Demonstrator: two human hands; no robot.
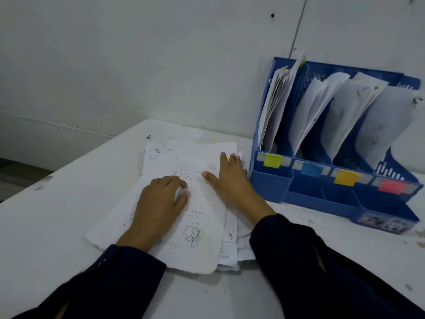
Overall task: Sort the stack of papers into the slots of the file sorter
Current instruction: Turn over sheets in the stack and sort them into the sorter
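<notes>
Head view of a sorting step. The stack of papers (184, 203) lies loosely fanned on the white bench (57, 215), just left of the blue file sorter (271, 187), which stands against the wall (138, 65). All four slots already hold upright sheets, and each slot front carries a coloured tab: yellow-green tab (273, 161), blue tab (310, 169), orange tab (346, 177) and pink tab (392, 186).

The left hand (158, 210) rests on the top sheet (197, 180) with its fingers curled under at the tips; whether they pinch the paper or merely press it cannot be told. The right hand (232, 180) lies flat and released, fingers straight, reaching to the far right edge of the stack, where a small yellow marker (228, 158) shows between the fingertips.

The step in hand appears to be the separation of one sheet for filing. To do it well, the left hand should pin the pile so the lower sheets do not slide, while the right lifts only the top sheet by its marked edge. The marker colour should be read before lifting and matched to the tab. The sheet is best entered edge-first and upright, behind the papers already leaning in that slot, since soft paper buckles against them.
</notes>
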